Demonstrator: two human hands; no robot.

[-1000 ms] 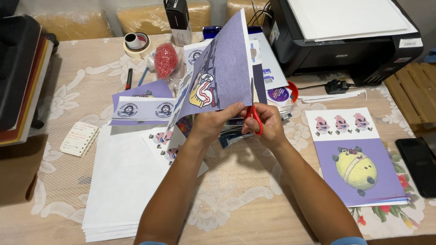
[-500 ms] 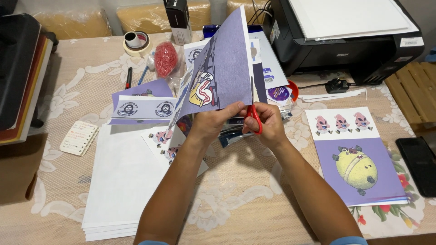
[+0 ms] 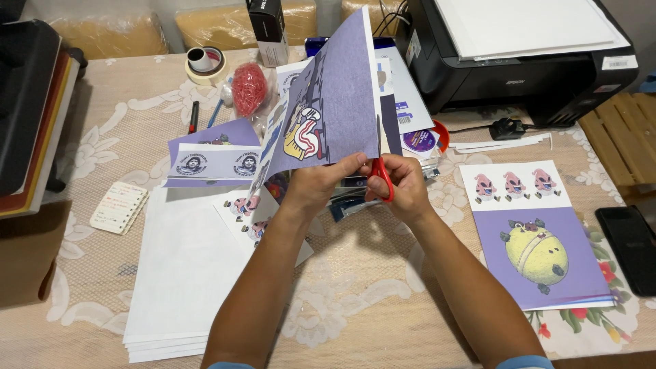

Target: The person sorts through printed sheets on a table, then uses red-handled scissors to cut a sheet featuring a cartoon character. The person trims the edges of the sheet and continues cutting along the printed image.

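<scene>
The left hand (image 3: 326,183) pinches the bottom edge of a purple printed sheet (image 3: 335,109) and holds it up on end, so the paper stands stiff and the blades can get at it. The right hand (image 3: 404,186) is closed around red-handled scissors (image 3: 381,179), with fingers through the loops, and sits just beside the left hand, almost touching it. The scissors meet the sheet at its lower right corner, right above both hands; the blades are mostly hidden behind the paper, so I cannot tell how wide they are open. The sheet tilts a little away and shows a cartoon picture on its purple side. Nearer to me, on the lace tablecloth (image 3: 342,301), a stack of white paper (image 3: 184,280) lies flat to the left of the arms, out of the way. To the right lies another purple sheet with a yellow round cartoon figure (image 3: 536,249), flat and well apart from the hands, and a dark phone (image 3: 632,247) beside it. Farther back on the left are a small purple strip (image 3: 212,160), a pile of red rubber bands (image 3: 249,87) and a roll of tape (image 3: 203,63). At the far right stands a black printer (image 3: 519,55) with white paper on top.
</scene>
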